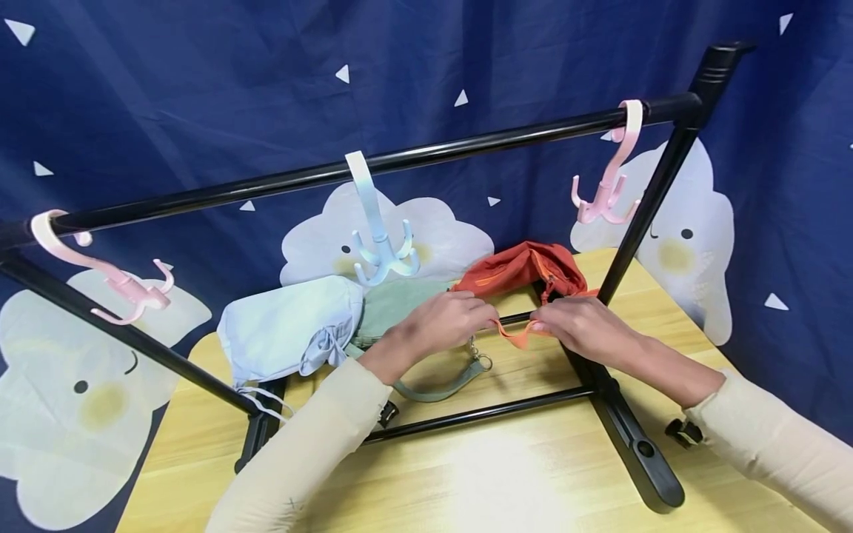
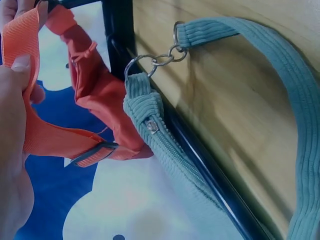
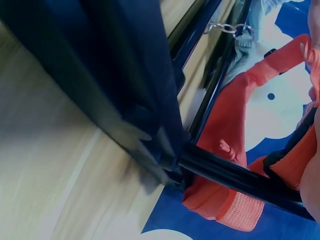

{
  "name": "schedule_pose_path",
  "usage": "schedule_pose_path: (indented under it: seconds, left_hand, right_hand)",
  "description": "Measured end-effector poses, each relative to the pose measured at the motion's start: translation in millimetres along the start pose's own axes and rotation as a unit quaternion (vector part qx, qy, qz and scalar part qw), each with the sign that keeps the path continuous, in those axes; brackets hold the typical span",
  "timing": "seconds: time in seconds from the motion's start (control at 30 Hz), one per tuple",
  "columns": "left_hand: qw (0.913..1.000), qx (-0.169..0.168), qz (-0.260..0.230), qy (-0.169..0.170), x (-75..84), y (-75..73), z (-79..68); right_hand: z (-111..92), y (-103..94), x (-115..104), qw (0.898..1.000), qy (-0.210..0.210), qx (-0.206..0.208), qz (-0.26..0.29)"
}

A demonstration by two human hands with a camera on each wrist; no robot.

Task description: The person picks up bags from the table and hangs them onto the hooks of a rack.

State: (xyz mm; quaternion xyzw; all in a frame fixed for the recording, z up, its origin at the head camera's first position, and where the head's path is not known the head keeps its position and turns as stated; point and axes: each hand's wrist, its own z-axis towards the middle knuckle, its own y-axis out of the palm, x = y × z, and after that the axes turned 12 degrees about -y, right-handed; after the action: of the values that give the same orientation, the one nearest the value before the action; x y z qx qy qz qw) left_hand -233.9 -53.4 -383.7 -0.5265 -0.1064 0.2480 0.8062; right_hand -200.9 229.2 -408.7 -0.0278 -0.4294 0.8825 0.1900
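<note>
Left hand point(image 1: 448, 321) and right hand point(image 1: 591, 326) both pinch the orange strap point(image 1: 518, 339), slack between them, with the red bag point(image 1: 503, 271) just beyond! Gentle, even tension should keep it untwisted, clear of the green bag point(image 1: 395, 305) past the left hand.

Left hand point(image 2: 11, 140) pinches orange strap point(image 2: 55, 141); green bag point(image 2: 172, 172) beside black bar point(image 2: 212, 181).

Head camera looks forward-down; close-in wrist views share the red bag point(image 2: 106, 102).

Rack point(image 1: 629, 444), bags point(image 1: 289, 326) on wooden table point(image 1: 400, 485)
</note>
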Motion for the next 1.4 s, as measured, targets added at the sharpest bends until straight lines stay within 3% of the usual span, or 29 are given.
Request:
schedule_pose_path:
  seconds: [0.33, 0.47, 0.63, 1.1, 1.4]
  left_hand:
    - [0.9979, 0.058, -0.011, -0.027, -4.0, -9.0, -0.1]
    - [0.9955, 0.088, 0.013, -0.032, -4.3, -12.6, 1.0]
    - [0.9879, 0.138, 0.061, -0.038, -3.0, -12.3, 4.9]
    - [0.9678, 0.228, 0.084, -0.068, 2.8, -24.5, 19.7]
    - [0.9635, 0.246, 0.073, -0.078, 5.7, -31.4, 24.6]
  right_hand:
    - [11.4, -1.0, -2.0, 0.996, 0.006, 0.077, -0.042]
    - [15.6, -2.5, -3.6, 0.994, 0.016, 0.096, -0.042]
    - [21.9, -7.0, -6.7, 0.992, 0.017, 0.113, -0.055]
    - [39.7, -24.8, -11.3, 0.981, -0.01, 0.185, -0.057]
    - [46.5, -36.1, -12.7, 0.972, -0.013, 0.223, -0.071]
